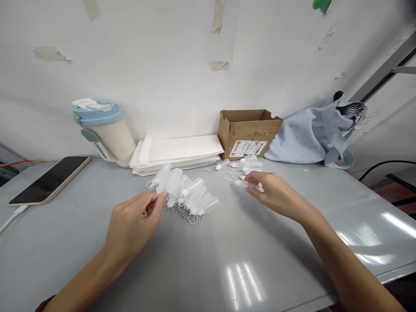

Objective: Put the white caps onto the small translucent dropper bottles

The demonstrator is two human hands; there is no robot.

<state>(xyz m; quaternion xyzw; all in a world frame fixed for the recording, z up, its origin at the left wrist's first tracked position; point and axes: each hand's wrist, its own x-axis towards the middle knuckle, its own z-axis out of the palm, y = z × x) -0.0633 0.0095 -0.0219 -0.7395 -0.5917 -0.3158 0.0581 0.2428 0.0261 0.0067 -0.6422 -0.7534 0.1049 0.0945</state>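
A heap of small translucent plastic bottles (pixel 195 195) with white cord loops lies on the grey table in front of me. At the heap's left edge is my left hand (pixel 133 221), thumb and forefinger pinched together; what is between the tips is too small to make out. My right hand (pixel 271 190) grips one small translucent bottle (pixel 248 185) between thumb and fingers, its cord end pointing left. It is held just above the table, in front of a second, smaller group of the same bottles (pixel 247 164).
Behind the bottles are a stack of white padded envelopes (pixel 182 149) and an open cardboard box (pixel 247 136). A cream tumbler with a blue lid (pixel 113 138) and a charging phone (pixel 50 180) stand at left. A light blue fabric bag (pixel 299 136) rests at back right.
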